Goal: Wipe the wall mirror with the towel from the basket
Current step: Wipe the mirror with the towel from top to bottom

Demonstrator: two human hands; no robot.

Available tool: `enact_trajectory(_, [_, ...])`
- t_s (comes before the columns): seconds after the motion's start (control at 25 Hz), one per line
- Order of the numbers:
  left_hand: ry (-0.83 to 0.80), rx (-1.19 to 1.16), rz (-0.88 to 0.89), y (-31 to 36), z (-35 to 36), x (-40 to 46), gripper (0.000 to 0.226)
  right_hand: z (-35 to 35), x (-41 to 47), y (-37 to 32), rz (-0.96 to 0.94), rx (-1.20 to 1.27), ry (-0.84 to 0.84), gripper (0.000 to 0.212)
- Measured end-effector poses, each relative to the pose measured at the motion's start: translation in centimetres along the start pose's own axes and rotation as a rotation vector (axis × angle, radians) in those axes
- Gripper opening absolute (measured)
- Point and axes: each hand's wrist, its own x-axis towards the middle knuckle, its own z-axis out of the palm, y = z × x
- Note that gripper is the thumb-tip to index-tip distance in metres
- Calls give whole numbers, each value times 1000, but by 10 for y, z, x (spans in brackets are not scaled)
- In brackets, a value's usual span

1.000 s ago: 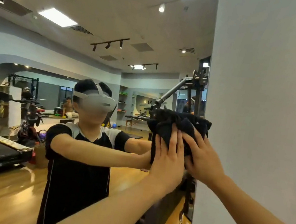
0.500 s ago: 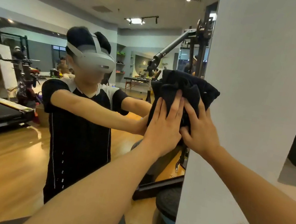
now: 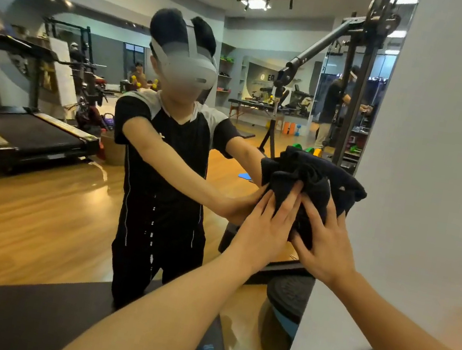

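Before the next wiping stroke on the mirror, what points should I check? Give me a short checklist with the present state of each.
1. Both hands on the towel: ok. The left hand and right hand press it with straight fingers.
2. Towel against the mirror: ok, it meets its own reflection.
3. Towel spread flat for good coverage: not ok, it is bunched into a wad.
4. Towel within the glass: not ok, its right part hangs over the mirror edge onto the white wall.
5. Glass left of the towel already clean: cannot tell.
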Motion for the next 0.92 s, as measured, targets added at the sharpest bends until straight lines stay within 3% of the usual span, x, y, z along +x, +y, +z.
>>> enact_trajectory(0.44, [-38,167,23,-82,-49,-72,60,43,11,-100,-104,-22,100,79])
enact_trajectory(0.72, [22,294,-18,-157,-92,-144,73,76,22,-203,-156,-5,62,82])
enact_trajectory(0.92, [-113,433,-81,-220,-134,-204,79,105,34,-297,-203,56,51,83])
